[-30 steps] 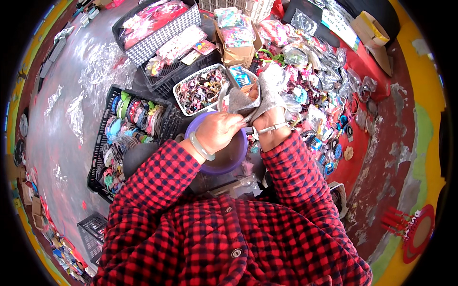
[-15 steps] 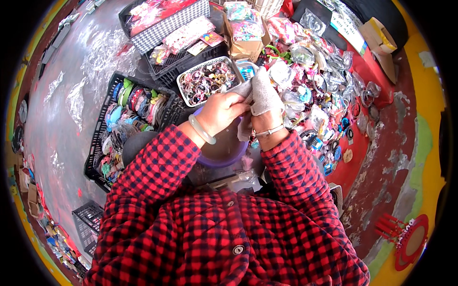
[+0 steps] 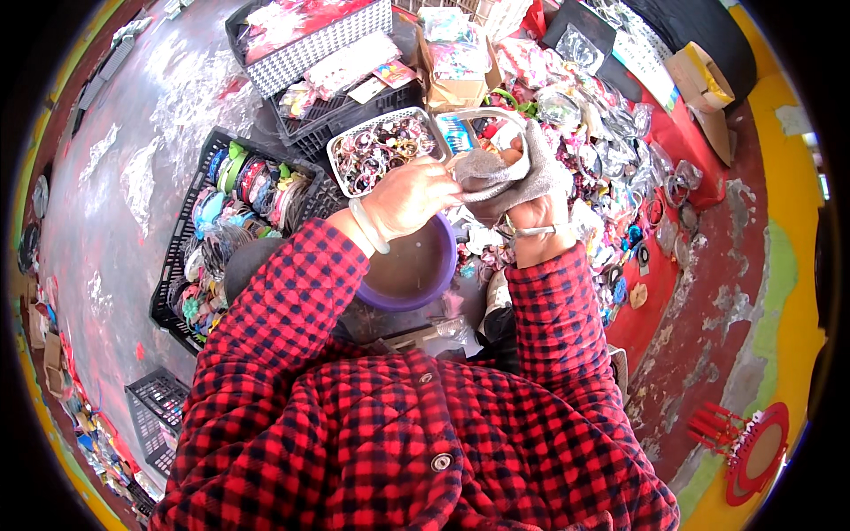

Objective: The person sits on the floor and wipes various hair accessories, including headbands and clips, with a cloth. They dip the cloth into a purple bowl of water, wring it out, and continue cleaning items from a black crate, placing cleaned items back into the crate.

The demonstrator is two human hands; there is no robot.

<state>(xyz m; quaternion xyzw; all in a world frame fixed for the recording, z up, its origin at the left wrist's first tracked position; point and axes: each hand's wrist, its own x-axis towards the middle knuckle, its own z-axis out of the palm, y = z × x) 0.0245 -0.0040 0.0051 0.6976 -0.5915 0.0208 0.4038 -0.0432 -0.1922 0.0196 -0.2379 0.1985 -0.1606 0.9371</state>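
Observation:
A grey cloth (image 3: 542, 168) is draped over my right hand (image 3: 536, 215), whose wrist and part of the palm show below it. What look like fingertips show beyond the folds; the other right fingers are hidden. My left hand (image 3: 412, 193) pinches the left edge of the same cloth, thumb and fingers together. Under both hands stands a round purple basin (image 3: 450, 274) with murky water. Just beyond the cloth is a small white basket (image 3: 482, 112) with a blue packet (image 3: 455, 135) in it. Left of it sits a white basket (image 3: 339, 168) of hair ties.
A black crate (image 3: 173, 292) of headbands stands at left. Patterned crates (image 3: 319, 40) and a cardboard box (image 3: 456, 92) with packets lie at the far side. A heap of bagged hair accessories (image 3: 611, 142) spreads over red cloth (image 3: 651, 310) at right.
My right hand has moved right and toward me, opening out the bunched cloth. My left hand keeps its pinch, slightly lower and left. More of the basin and small white basket shows.

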